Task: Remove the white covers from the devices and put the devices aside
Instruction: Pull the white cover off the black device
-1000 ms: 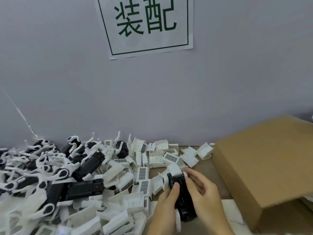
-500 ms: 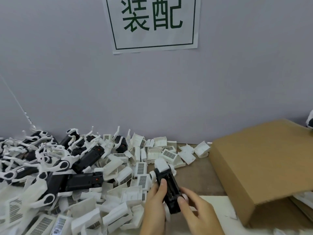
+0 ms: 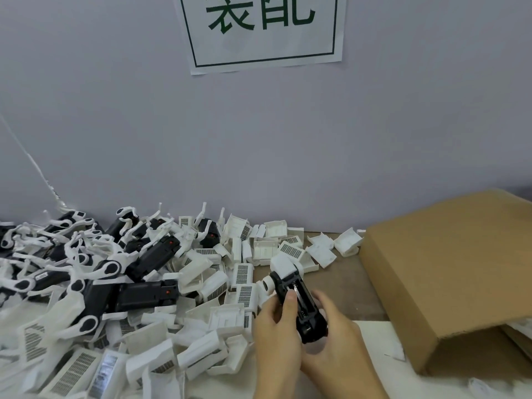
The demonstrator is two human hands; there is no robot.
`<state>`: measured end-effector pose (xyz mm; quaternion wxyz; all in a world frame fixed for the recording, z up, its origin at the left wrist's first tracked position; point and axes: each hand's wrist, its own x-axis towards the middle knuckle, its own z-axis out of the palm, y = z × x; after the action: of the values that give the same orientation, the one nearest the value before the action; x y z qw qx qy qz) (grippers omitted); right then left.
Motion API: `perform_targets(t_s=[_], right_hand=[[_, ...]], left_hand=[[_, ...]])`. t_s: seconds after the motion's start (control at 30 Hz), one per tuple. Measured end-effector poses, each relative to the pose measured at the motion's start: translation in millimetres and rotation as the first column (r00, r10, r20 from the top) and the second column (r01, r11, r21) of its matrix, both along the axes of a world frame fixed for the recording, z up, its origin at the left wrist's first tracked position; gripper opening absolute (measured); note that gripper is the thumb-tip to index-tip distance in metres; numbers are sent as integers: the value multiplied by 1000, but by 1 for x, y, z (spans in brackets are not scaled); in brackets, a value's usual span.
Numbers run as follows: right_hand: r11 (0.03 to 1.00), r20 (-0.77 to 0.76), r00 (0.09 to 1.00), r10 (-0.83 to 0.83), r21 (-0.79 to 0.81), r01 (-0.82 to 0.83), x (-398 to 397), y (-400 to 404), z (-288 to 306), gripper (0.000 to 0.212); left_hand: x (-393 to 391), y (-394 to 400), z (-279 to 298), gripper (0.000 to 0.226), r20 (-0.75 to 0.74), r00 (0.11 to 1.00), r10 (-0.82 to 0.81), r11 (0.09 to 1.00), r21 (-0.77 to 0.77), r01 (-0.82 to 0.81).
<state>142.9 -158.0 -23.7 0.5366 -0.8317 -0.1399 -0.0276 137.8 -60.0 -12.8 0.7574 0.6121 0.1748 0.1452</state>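
I am seeing one container, a cardboard box sitting at the right of the bench, its top closed toward me, so I cannot tell what is inside; a loose flap is hanging at its near right corner over white scraps. I am holding a black device just left of that box, above the bench's near edge, tilted with its far end pointing away and left. A white cover is still sitting on that far end. My left hand is gripping the device from the left, thumb pressing on its top face; my right hand is cupping its near end from the right, fingers curling under it. Loose white covers are lying scattered just beyond and left of my hands. Farther left, a heap of black devices with white arms is crowding the bench up to the wall, where a paper sign is hanging.
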Motion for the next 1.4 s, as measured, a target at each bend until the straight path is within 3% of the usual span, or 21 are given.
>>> perform_targets(t_s=[0.13, 0.3, 0.4, 0.53, 0.67, 0.83, 1.03, 1.4], right_hand=[[1000, 20, 1000, 16, -2, -16, 1, -1, -4, 62], [1000, -5, 1000, -2, -11, 2, 5, -3, -6, 53], [997, -91, 996, 18, -70, -25, 12, -1, -1, 49], [1000, -113, 994, -6, 14, 7, 10, 8, -5, 48], [997, -96, 993, -63, 38, 67, 12, 7, -10, 59], [992, -47, 991, -124, 0, 124, 12, 8, -9, 47], [988, 9, 989, -146, -51, 146, 10, 4, -7, 46], [999, -27, 999, -18, 27, 19, 11, 5, -8, 47]], left_hand=[[-4, 3, -8, 16, 52, 998, -47, 999, 21, 46], [3, 22, 0, 16, 93, 959, -268, 957, 144, 253], [4, 23, -3, 18, 125, 960, -251, 952, 211, 221], [5, 24, -3, 12, 164, 961, -222, 962, 198, 188], [6, 21, -2, 19, 188, 952, -243, 961, 183, 210], [7, 21, -1, 15, 210, 953, -220, 975, 82, 207], [6, 22, -3, 21, 218, 937, -273, 962, 79, 262], [8, 20, -6, 16, 198, 956, -215, 975, 104, 197]])
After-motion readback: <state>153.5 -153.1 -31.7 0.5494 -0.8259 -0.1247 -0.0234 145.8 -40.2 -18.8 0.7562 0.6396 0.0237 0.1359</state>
